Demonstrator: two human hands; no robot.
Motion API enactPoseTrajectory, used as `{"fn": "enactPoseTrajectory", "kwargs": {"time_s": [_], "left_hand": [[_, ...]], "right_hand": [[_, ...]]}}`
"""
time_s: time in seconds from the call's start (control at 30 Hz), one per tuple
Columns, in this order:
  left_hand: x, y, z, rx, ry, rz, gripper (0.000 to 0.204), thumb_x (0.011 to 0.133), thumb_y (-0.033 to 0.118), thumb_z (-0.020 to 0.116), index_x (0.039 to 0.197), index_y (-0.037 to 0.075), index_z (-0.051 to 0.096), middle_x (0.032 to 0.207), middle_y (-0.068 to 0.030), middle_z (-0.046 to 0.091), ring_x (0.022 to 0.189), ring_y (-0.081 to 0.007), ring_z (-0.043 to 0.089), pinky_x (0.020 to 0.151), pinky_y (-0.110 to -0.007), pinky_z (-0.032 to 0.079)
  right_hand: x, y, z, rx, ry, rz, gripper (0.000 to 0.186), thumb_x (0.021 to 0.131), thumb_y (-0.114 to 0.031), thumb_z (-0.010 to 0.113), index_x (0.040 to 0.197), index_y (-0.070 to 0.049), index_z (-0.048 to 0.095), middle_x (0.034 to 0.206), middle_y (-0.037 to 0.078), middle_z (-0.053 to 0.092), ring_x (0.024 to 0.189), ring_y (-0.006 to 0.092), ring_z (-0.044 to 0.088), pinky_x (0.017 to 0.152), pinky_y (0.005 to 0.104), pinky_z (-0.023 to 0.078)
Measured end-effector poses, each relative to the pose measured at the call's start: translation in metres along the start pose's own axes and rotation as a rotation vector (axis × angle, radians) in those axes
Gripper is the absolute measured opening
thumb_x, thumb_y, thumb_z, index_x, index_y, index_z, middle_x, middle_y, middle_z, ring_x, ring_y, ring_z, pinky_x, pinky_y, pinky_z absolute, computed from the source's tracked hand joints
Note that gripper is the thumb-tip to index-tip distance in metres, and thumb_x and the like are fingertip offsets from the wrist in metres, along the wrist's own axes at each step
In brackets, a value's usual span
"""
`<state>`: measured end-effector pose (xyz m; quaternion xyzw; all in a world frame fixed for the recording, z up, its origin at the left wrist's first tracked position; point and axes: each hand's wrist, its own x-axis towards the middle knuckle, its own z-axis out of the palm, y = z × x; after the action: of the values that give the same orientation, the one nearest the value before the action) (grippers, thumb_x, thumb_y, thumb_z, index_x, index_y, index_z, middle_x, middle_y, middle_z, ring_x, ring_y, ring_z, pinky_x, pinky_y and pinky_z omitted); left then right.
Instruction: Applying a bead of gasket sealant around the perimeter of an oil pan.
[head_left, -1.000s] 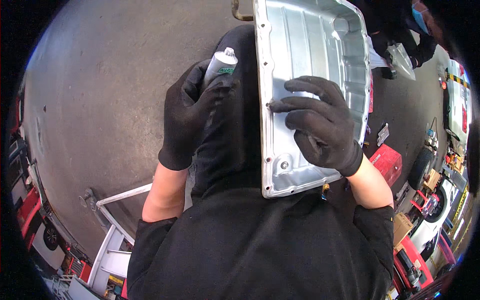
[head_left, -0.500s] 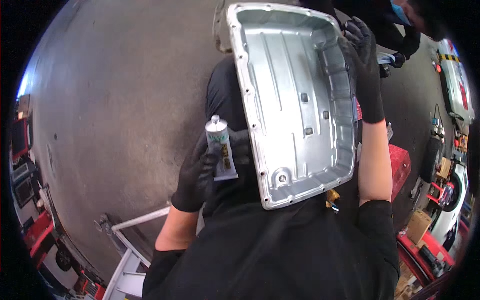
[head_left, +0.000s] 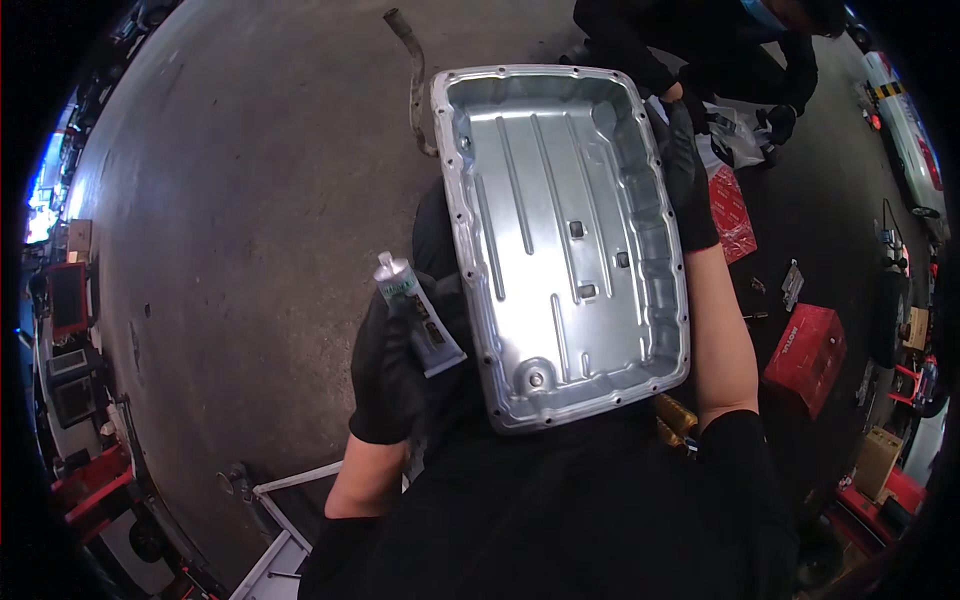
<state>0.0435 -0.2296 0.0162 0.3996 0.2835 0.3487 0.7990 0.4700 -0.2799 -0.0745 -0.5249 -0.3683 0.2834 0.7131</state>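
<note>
A silvery metal oil pan (head_left: 545, 185) lies tilted over my lap with its hollow side up. Bolt holes run along its rim, and three small dark squares show on its ribbed floor. My right hand (head_left: 688, 190), in a black glove, grips the pan's right edge near the far corner; some of its fingers are hidden behind the rim. Beside the pan's left edge, my gloved left hand (head_left: 382, 365) is wrapped round a silver squeeze tube (head_left: 432, 335). The tube leans with its capped nozzle up and to the left, apart from the pan.
A crouching co-worker in black (head_left: 650, 35) is at the far right, by a clear plastic bag (head_left: 740, 135) and a red sheet (head_left: 733, 215). A red box (head_left: 808, 355) stands to the right. On the grey floor (head_left: 260, 200) lies a metal pipe (head_left: 415, 80). A white frame (head_left: 280, 560) stands lower left.
The pan sits lower and further left in the picture, with more floor showing beyond it. The tube has moved left and tilts more. Both hands keep their holds.
</note>
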Motion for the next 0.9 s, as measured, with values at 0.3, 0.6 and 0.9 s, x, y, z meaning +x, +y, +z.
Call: {"fn": "enactPoseTrajectory", "kwargs": {"time_s": [0.3,0.6,0.9], "left_hand": [[0.057,0.020,0.001,0.408,0.026,-0.023,0.041,0.112,0.032,0.049,0.133,-0.003,0.060,0.118,-0.0148,0.072,0.108,-0.0227,0.071,0.095,-0.037,0.058],[0.046,0.033,0.011,0.802,-0.003,0.146,0.032,0.107,0.020,0.059,0.128,-0.004,0.060,0.109,-0.0162,0.075,0.094,-0.0217,0.075,0.084,-0.036,0.059],[0.022,0.040,0.034,1.155,-0.023,0.323,0.025,0.105,0.015,0.059,0.121,-0.003,0.065,0.098,-0.0139,0.078,0.086,-0.0210,0.076,0.077,-0.034,0.059]], "right_hand": [[-0.004,-0.021,-0.003,-0.499,0.162,-0.197,0.050,0.115,-0.028,0.041,0.156,0.000,0.039,0.154,0.018,0.050,0.137,0.0232,0.054,0.114,0.0344,0.042],[-0.023,-0.102,0.025,-0.747,0.299,-0.401,0.038,0.109,-0.011,0.049,0.145,0.001,0.055,0.138,0.016,0.062,0.123,0.0226,0.064,0.107,0.0354,0.051],[-0.076,-0.152,0.142,0.092,-0.520,0.214,0.071,0.092,-0.020,0.065,0.157,-0.004,0.042,0.139,0.017,0.064,0.119,0.0171,0.063,0.086,0.0285,0.053]]}}
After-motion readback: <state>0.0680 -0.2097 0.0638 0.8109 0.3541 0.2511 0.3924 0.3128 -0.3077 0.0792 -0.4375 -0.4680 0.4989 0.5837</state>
